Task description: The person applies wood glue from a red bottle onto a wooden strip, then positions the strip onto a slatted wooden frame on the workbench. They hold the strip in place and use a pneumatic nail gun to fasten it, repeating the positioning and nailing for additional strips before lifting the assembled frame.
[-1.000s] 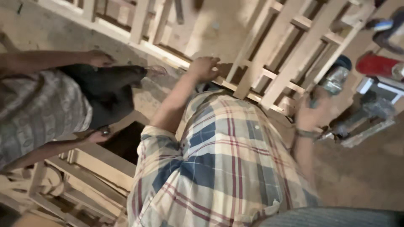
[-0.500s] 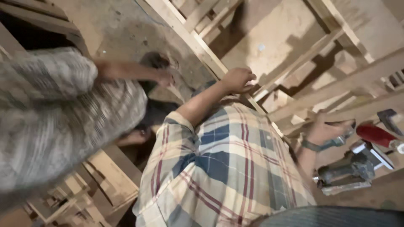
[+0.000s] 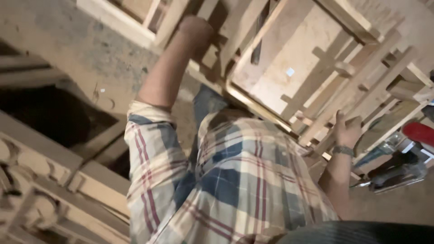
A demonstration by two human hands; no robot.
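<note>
Under both of your hands lies a large pale wooden frame [image 3: 289, 77] of slats and rails, tilted across the floor [image 3: 68, 49]. Your left hand [image 3: 195, 28] reaches onto a rail at its far edge; whether those fingers are curled or spread you cannot tell. Your right hand [image 3: 347, 130] has its fingers wrapped around a thin slat, thumb raised. Just beyond those fingers sits a grey power tool [image 3: 398, 169], with a red tool [image 3: 418, 133] beside it.

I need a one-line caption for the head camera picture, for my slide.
Seen from above, a person in a plaid shirt grips an unfinished wooden frame with left hand and right hand.
</note>
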